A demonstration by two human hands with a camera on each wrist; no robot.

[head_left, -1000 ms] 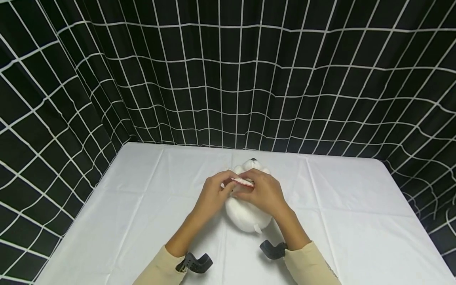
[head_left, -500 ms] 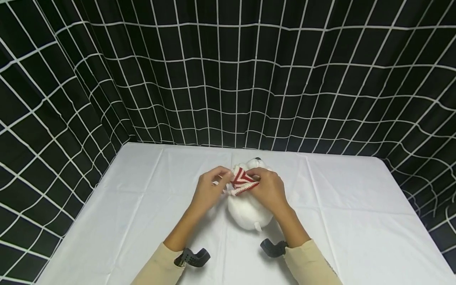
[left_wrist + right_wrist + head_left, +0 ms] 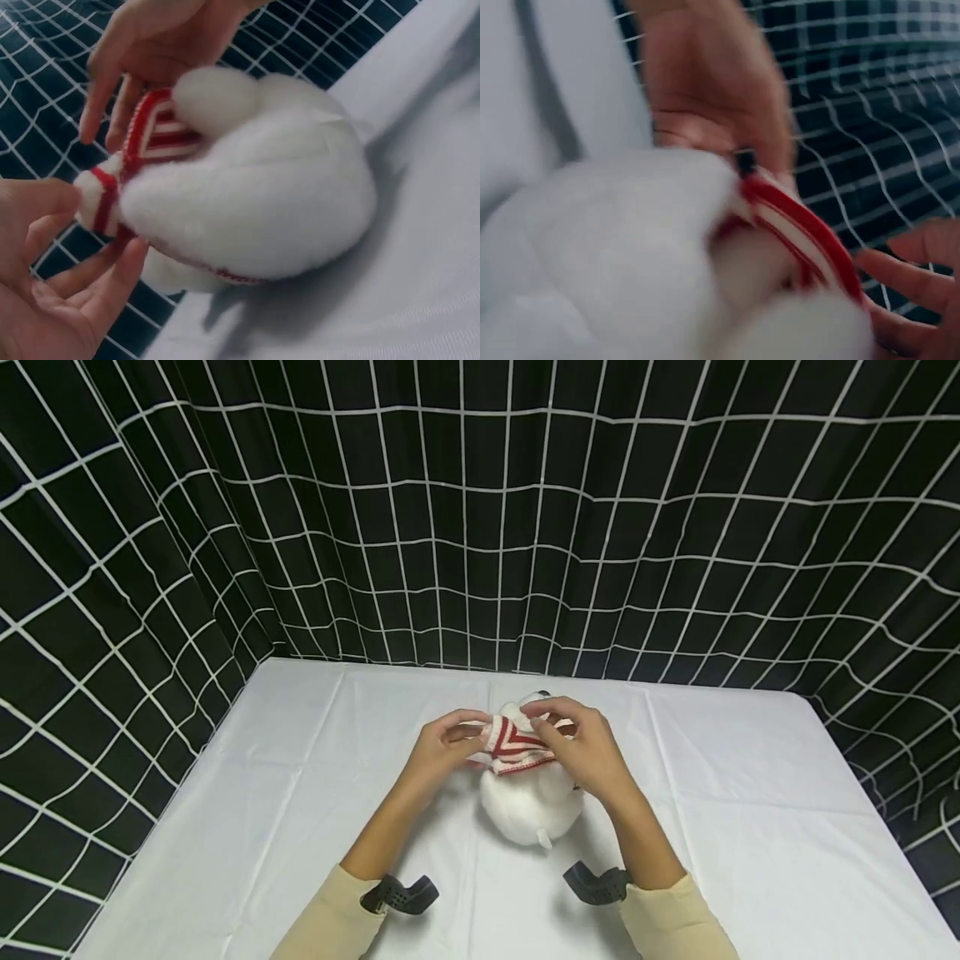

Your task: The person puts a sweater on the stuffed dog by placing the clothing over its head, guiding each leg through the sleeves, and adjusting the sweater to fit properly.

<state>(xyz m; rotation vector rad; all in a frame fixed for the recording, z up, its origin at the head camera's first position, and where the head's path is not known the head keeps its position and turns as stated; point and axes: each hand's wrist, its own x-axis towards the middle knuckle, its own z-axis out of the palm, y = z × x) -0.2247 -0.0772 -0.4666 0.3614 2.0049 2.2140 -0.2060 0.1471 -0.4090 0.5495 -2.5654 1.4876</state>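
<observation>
"Toy [image 3: 528, 814], white plush: location?"

"Found at lower centre of the head frame, on white tablecloth [image 3: 247, 793]; set with dark nose [image 3: 543, 694] at the far side and small tail [image 3: 543, 837] at the near side; seen again, large, in the middle of the left-wrist frame and at lower left of the right-wrist frame"

"Garment [image 3: 513, 745], knitted, striped red and white?"

"Lies across the upper part of the toy, just above the rounded white body in the head frame; shows V-shaped stripes there; cannot tell the fit around the far side"

"Left hand [image 3: 441, 750]: condition of fingers?"

"Grasping; pinches the left end of the garment, as shown at lower left of the left-wrist frame"

"Right hand [image 3: 592, 747], same check?"

"Released, by appearance; loosely bent over the right part of the garment in the head frame, with thumb and forefinger apart; extended at upper left of the left-wrist frame; blurred at lower right of the right-wrist frame, so cannot tell any contact with the hem"

"Wrists?"

"Noted beige left sleeve [image 3: 330, 914] and beige right sleeve [image 3: 675, 918] at the bottom edge; also dark left bracket [image 3: 408, 896] and dark right bracket [image 3: 595, 885]"

"Surroundings?"

"Recorded black curtain [image 3: 480, 527] with white grid, across the upper half of the head frame and down both sides"
</observation>
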